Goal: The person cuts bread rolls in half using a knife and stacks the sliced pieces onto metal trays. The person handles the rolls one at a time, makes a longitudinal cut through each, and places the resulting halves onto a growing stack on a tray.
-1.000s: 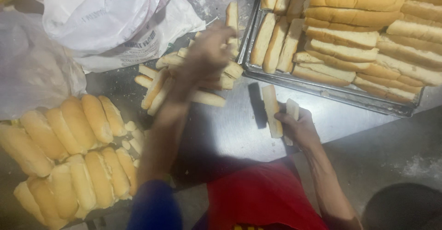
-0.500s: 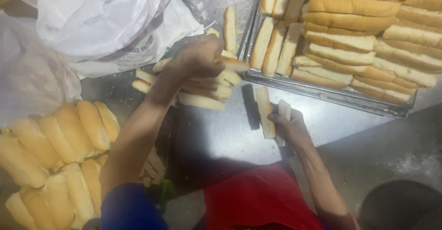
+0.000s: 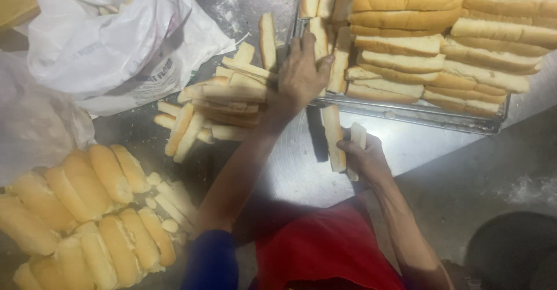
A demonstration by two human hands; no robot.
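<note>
My left hand (image 3: 300, 76) reaches over the left edge of a metal tray (image 3: 418, 111) and closes on a long bread slice (image 3: 318, 33) that stands among the buns there. A pile of cut bread slices (image 3: 223, 101) lies just left of that hand on the steel table. My right hand (image 3: 364, 161) is nearer me and grips a pale bread piece (image 3: 358, 134). A long bun half (image 3: 333, 138) lies on the table against its fingers. The tray holds rows of split long buns (image 3: 441, 46).
Whole uncut buns (image 3: 87, 209) lie in joined rows at the lower left, with small bread scraps (image 3: 168, 200) beside them. A crumpled white plastic bag (image 3: 110, 46) sits at the upper left. My red apron (image 3: 325, 249) is at the bottom edge.
My left hand has moved right from the pile of cut slices to the tray's left edge. My right hand has stayed by the long bun half.
</note>
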